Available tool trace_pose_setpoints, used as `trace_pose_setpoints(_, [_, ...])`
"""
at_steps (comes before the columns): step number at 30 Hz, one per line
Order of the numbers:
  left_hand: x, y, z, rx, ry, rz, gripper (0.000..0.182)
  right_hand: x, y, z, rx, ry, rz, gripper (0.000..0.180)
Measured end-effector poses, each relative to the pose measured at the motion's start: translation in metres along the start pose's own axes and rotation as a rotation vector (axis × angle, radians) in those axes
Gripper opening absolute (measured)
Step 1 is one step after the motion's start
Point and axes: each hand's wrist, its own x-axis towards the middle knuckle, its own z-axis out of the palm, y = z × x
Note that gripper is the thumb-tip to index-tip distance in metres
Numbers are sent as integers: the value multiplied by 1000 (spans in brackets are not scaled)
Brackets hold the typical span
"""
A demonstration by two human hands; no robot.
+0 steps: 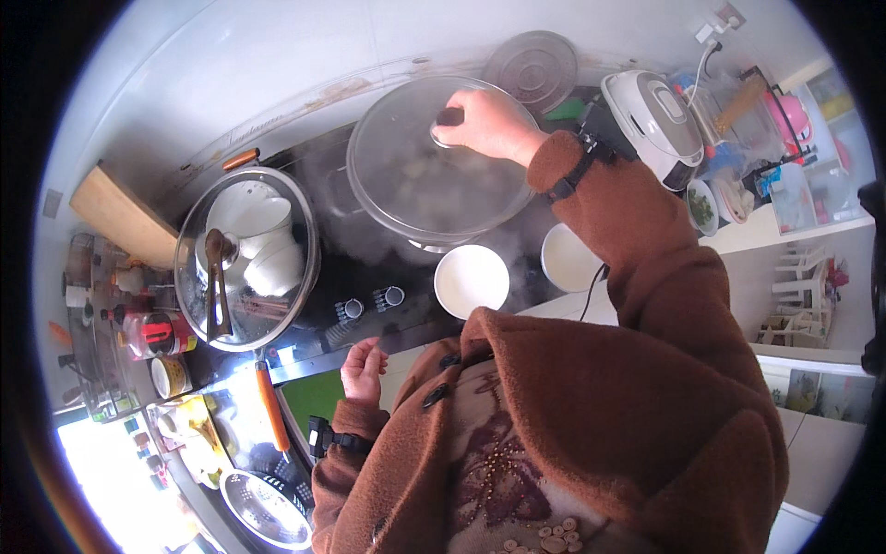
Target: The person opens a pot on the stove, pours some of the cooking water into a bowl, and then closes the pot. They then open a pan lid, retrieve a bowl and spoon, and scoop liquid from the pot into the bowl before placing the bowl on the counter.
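Note:
My right hand (488,121) grips the dark knob (450,117) of a large round glass lid (394,180). The lid covers a wide pot, and pale food shows faintly through the fogged glass. Steam drifts around its rim; whether the lid is slightly raised I cannot tell. My left hand (364,370) hovers by the cooktop's front edge, fingers curled, with nothing visible in it. Between me and the pot stands a white bowl (472,282). A second white bowl (569,257) is partly hidden by my right sleeve.
On the left, a glass-lidded pan (304,277) holds white bowls, its orange handle (271,408) jutting towards me. Two knobs (394,296) sit on the black cooktop (367,270). A rice cooker (654,124) and a bowl of chopped greens (702,208) stand right. A metal colander (266,509) lies lower left.

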Motion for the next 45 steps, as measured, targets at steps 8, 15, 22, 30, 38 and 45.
trace_pose_setpoints(8, [-8,-17,-25,-48,10,-75,19,-1,-5,25,40,-47,52,48])
trace_pose_setpoints(15, [1,-15,-33,-11,-38,-97,19,2,0,30,-27,24,47,50])
trace_pose_setpoints(22, [9,-11,-31,39,-132,-103,18,-14,3,29,25,131,-7,51])
trace_pose_setpoints(30, [9,-23,-9,139,-327,-115,17,-163,36,-15,675,206,235,33])
trace_pose_setpoints(38, [-27,-7,81,399,-577,-64,26,-405,76,44,873,-39,756,29])
trace_pose_setpoints(45, [-74,-45,237,622,-931,-77,36,-602,121,35,1033,-26,931,45])
